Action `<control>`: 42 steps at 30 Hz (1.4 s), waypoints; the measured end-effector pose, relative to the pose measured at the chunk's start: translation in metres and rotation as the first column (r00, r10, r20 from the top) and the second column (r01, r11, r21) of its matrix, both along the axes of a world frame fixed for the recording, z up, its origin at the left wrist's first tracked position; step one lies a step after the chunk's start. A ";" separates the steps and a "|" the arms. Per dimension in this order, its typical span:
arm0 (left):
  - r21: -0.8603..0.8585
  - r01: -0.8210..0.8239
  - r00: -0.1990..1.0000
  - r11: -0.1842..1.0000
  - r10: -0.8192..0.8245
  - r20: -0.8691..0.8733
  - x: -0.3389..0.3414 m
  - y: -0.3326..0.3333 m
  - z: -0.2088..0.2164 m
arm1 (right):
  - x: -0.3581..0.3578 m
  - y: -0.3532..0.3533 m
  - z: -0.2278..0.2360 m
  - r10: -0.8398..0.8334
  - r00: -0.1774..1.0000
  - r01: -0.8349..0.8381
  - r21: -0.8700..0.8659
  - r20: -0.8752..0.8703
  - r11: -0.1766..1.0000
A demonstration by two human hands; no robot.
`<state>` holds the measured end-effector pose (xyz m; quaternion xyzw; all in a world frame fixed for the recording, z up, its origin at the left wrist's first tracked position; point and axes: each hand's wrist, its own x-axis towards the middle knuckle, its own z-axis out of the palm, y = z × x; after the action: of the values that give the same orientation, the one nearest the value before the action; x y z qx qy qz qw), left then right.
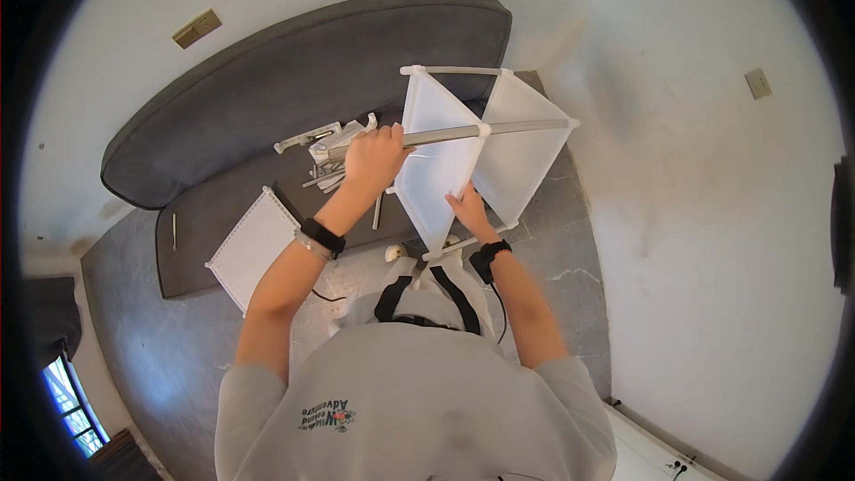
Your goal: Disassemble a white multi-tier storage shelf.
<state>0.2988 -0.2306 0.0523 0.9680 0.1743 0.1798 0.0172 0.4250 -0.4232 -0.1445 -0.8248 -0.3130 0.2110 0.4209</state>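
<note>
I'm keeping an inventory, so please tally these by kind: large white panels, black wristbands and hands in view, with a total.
Large white panels: 3 (two in the pole frame, one apart from it)
Black wristbands: 2 (one per arm)
Hands: 2
Total: 7

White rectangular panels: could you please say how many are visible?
3: left panel and right panel in the white-jointed metal frame, loose panel at the edge of the grey sofa; others may be hidden.
</note>
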 end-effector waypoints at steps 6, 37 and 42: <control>-0.021 -0.026 0.998 0.999 0.025 -0.064 -0.019 0.004 -0.004 | 0.007 -0.018 0.075 0.094 0.990 -0.091 -0.032 0.107 0.995; 0.145 -0.200 0.967 0.969 0.219 -0.129 0.064 -0.073 -0.066 | 0.078 0.054 0.112 0.167 0.650 -0.202 -0.044 0.741 0.978; 0.127 -0.196 0.971 0.972 0.210 -0.113 0.079 -0.066 -0.074 | 0.086 0.049 0.113 0.144 0.661 -0.228 0.014 0.737 0.974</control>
<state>0.3779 -0.2969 -0.0222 0.9538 0.2626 0.1290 -0.0679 0.5109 -0.3738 -0.0315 -0.7804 -0.5482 -0.1105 0.2796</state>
